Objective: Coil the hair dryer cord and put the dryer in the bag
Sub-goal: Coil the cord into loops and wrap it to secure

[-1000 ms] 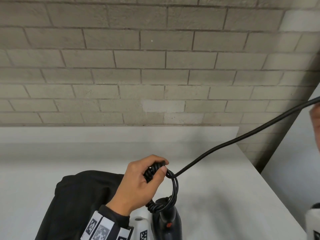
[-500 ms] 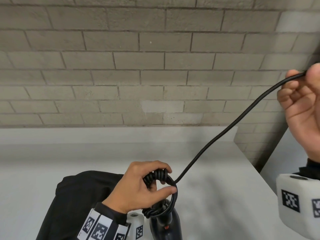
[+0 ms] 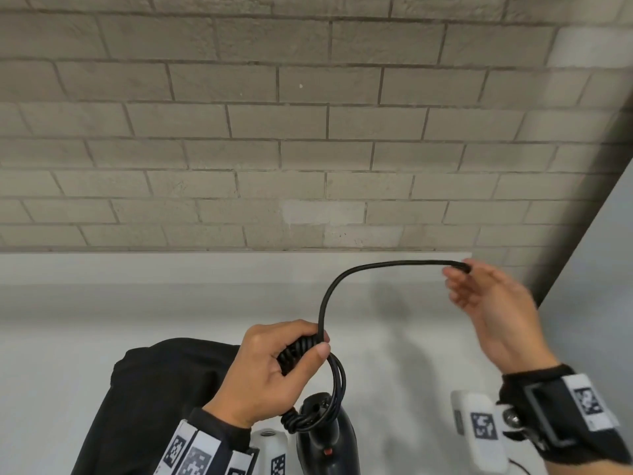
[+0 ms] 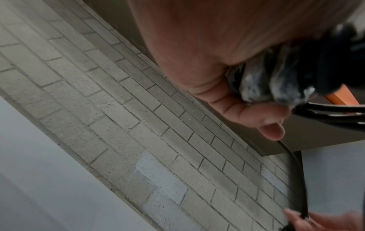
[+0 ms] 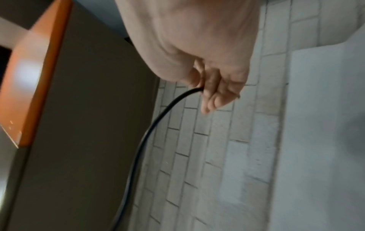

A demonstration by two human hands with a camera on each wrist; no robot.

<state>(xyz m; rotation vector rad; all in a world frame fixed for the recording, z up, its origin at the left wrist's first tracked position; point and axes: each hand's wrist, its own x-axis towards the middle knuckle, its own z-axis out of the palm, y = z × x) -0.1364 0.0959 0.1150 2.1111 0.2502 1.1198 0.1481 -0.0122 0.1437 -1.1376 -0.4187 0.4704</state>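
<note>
The left hand [image 3: 274, 368] is gripping the cord [image 3: 329, 296] loops above the dryer [image 3: 325, 440], bag [image 3: 164, 399] at near left. The right hand [image 3: 493, 310] is pinching the free length; best laying it evenly, untwisted.

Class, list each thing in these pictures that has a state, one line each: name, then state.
Cord: partly coiled, loose end arching free.
Hair dryer: lying on the table, not yet bagged.
Bag: lying on the table beside the dryer.
Left hand: grips the coiled loops.
Right hand: pinches the cord's loose stretch.
</note>
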